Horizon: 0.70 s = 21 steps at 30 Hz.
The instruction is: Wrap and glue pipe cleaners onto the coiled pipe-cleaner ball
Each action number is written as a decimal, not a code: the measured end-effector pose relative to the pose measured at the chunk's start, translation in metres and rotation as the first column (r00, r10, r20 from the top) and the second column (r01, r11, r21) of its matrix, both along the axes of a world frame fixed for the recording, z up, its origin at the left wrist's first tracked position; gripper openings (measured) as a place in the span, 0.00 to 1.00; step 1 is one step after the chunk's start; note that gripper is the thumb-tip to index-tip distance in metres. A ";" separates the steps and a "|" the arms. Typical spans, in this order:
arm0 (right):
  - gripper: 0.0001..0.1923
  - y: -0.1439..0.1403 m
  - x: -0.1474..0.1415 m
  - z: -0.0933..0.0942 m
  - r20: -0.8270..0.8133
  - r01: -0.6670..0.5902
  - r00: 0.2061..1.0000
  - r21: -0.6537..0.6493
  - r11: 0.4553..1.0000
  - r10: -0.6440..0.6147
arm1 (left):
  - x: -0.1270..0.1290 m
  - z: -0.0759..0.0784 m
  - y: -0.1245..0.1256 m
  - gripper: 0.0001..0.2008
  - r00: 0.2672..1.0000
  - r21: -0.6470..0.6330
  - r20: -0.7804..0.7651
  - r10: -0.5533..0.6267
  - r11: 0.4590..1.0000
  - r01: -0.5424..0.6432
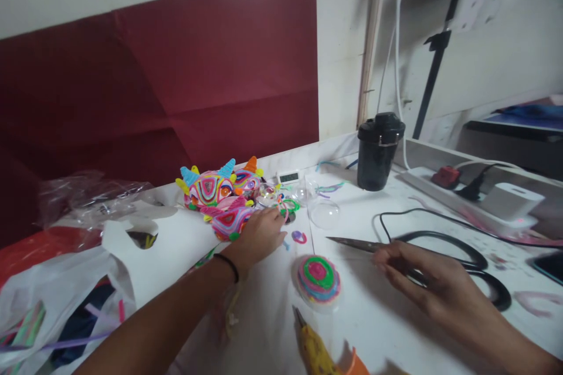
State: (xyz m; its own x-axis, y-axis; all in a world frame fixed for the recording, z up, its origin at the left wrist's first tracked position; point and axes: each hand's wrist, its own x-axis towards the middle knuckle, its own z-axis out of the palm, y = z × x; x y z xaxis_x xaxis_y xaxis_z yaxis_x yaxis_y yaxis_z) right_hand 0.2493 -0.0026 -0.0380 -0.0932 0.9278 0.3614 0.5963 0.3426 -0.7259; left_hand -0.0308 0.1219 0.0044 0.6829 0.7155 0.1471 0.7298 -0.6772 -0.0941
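Note:
My left hand [263,233] reaches over small craft bits beside the colourful animal-like figures. Its thumb is apart from the fingers, and the fingertips are near a pink pipe cleaner loop [285,206]; I see nothing held. My right hand [428,281] is closed around the scissors [354,243] near the pivot, blades together and pointing left, black handle loops behind the hand. Between the hands lies a round piece [318,278] coiled in green, pink and blue. A yellow glue gun [313,347] points its nozzle at it. Purple and pink curls [299,237] lie just behind.
Horned, eyed figures [210,187] cluster at the back, near a small digital display [288,177] and a clear dome [325,214]. A black lidded cup [379,152] stands back right, by a power strip [470,196]. Plastic bags [83,299] fill the left. A black cable [440,215] crosses the right.

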 end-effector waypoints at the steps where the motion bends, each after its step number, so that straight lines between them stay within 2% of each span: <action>1: 0.08 0.000 0.000 -0.001 0.021 0.001 1.000 0.020 1.000 -0.001 | 0.000 -0.001 0.005 0.08 0.999 0.004 -0.017 0.029 1.000 -0.029; 6: 0.07 0.000 -0.003 0.000 0.082 -0.002 0.997 0.076 0.997 -0.004 | 0.003 -0.006 0.019 0.10 0.991 0.009 -0.055 0.122 0.992 -0.122; 13: 0.06 -0.001 -0.005 0.005 0.066 -0.029 0.998 0.144 0.989 0.020 | 0.013 0.000 0.017 0.07 0.985 -0.054 0.009 0.174 0.983 -0.173; 18: 0.08 -0.002 -0.006 0.009 0.096 -0.050 0.995 0.166 0.985 0.034 | 0.010 0.007 0.018 0.09 0.967 -0.123 0.160 0.199 0.976 -0.181; 21: 0.08 -0.002 -0.007 0.012 0.093 -0.058 0.995 0.169 0.984 0.043 | 0.010 0.013 0.026 0.10 0.924 -0.176 0.308 0.227 0.968 -0.179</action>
State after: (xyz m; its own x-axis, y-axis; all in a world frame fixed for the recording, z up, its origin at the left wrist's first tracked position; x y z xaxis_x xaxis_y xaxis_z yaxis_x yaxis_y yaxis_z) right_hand 0.2424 -0.0045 -0.0257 -0.1771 0.8460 0.5030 0.6345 0.4888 -0.5988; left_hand -0.0213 0.1482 0.0176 0.4535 0.8632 0.2216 0.8273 -0.5003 0.2557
